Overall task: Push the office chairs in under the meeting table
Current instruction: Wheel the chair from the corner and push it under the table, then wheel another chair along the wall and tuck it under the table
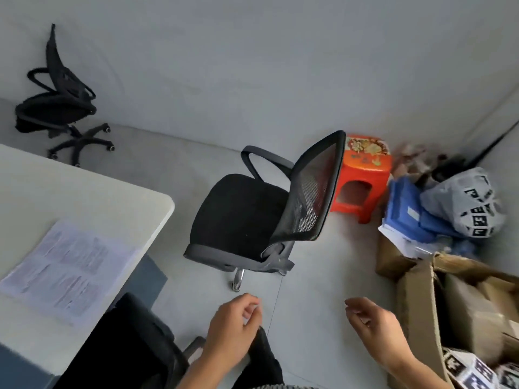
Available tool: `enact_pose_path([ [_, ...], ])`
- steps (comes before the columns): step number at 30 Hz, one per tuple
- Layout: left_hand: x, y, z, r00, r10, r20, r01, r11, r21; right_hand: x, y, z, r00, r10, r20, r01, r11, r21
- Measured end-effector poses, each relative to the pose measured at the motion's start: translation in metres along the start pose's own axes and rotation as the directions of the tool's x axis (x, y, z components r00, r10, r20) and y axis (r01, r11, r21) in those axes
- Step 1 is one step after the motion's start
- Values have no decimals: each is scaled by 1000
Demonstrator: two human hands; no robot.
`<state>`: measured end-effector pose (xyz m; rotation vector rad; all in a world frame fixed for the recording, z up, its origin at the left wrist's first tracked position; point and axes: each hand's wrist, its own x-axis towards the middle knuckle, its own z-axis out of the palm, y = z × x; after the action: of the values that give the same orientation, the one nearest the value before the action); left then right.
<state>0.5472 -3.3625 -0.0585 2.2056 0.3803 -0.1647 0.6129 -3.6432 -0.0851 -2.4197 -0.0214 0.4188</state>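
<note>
The white meeting table fills the left. One black office chair stands at the bottom, its seat against the table's edge. My left hand hovers loosely curled just over that chair's back top and grips nothing. A second black mesh chair stands apart from the table's corner, its back turned toward the right. My right hand is out over the floor, fingers apart and empty. A third black chair stands far off by the back wall, tilted back.
Printed sheets lie on the table. An orange plastic stool stands behind the mesh chair. Open cardboard boxes, blue folders and a grey bag crowd the right side. Bare grey floor lies between the chairs.
</note>
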Motion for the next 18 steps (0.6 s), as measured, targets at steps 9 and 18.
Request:
enact_pose_path([
  [9, 185, 107, 15, 965, 197, 174, -202, 979, 15, 131, -32, -69, 977, 69, -203, -46, 992, 119],
  [18, 266, 159, 81, 983, 140, 117, -163, 963, 215, 285, -27, -139, 962, -215, -167, 211, 976, -46],
])
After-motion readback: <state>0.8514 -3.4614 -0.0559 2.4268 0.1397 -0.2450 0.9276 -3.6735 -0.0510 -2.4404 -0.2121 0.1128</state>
